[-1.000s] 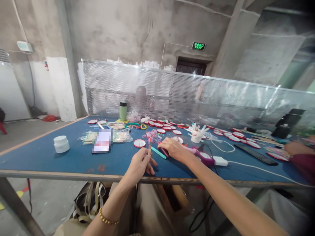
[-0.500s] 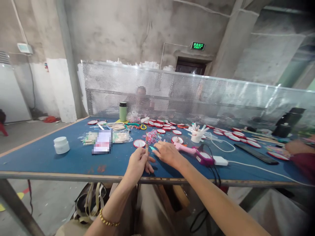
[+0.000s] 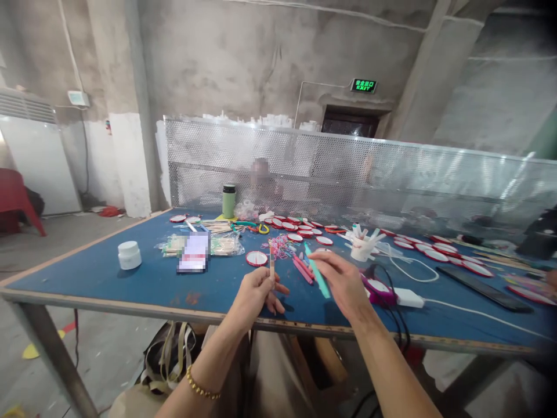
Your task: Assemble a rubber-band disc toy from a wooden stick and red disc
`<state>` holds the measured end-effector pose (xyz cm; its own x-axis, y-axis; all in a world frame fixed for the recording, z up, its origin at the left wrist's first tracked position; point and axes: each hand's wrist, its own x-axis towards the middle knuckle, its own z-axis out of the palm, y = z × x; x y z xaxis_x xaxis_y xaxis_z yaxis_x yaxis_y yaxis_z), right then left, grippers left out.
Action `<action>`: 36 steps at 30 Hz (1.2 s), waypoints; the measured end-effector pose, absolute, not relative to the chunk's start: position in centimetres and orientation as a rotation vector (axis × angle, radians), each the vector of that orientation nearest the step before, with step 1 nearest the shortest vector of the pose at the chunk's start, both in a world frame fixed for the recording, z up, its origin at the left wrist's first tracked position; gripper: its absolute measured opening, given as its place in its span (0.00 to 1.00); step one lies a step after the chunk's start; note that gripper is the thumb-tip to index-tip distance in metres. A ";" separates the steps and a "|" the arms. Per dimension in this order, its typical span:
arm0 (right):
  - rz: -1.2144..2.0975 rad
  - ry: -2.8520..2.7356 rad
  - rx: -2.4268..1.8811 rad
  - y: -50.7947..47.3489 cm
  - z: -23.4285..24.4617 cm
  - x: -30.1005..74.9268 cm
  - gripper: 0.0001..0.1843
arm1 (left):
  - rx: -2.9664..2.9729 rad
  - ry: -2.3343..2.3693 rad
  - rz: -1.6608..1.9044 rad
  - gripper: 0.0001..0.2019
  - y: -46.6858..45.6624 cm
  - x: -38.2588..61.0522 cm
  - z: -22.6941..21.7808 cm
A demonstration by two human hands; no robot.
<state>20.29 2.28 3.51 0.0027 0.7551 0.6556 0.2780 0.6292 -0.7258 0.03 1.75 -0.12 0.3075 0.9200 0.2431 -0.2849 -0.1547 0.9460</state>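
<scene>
My left hand (image 3: 253,295) pinches a thin, flat wooden stick (image 3: 272,266) upright between thumb and fingers, its upper end brownish. The other fingers of that hand are spread out below it. In my right hand (image 3: 344,283) is a teal pen-like stick (image 3: 321,277), slanted over the table. Two or so pink pen-like sticks (image 3: 303,270) lie just left of it. Beyond my left hand rests a white disc with a red rim (image 3: 257,258). A tangle of pink and blue cords (image 3: 281,247) sits behind the stick.
A white cup (image 3: 360,248) of pale sticks and a purple device (image 3: 383,290) with cables stand to the right. Several red-rimmed discs (image 3: 324,240) lie farther back. At left are a white jar (image 3: 129,255), bagged sticks (image 3: 226,246) and a green bottle (image 3: 228,203). A perforated metal screen (image 3: 209,145) closes the back.
My right hand has lifted and drawn back to the right with the teal stick, uncovering the pink ones. The left hand still holds the wooden stick. The view has shifted left.
</scene>
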 end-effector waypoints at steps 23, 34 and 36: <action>0.396 -1.307 -0.781 1.5 1.3 13.6 0.10 | 1.372 0.652 1.146 0.11 2.0 0.3 -0.2; 0.190 -1.405 -0.849 0.7 0.9 13.6 0.09 | 1.349 0.617 1.153 0.13 2.2 0.5 -0.2; 0.191 -1.409 -0.863 0.7 0.9 13.6 0.09 | 1.354 0.619 1.153 0.12 2.2 0.5 -0.3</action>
<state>13.63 0.73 0.88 0.2014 0.5942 0.7787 0.3659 0.6918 -0.6225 0.47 2.24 -0.31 0.3688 0.8915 0.2631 -0.2739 -0.1663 0.9473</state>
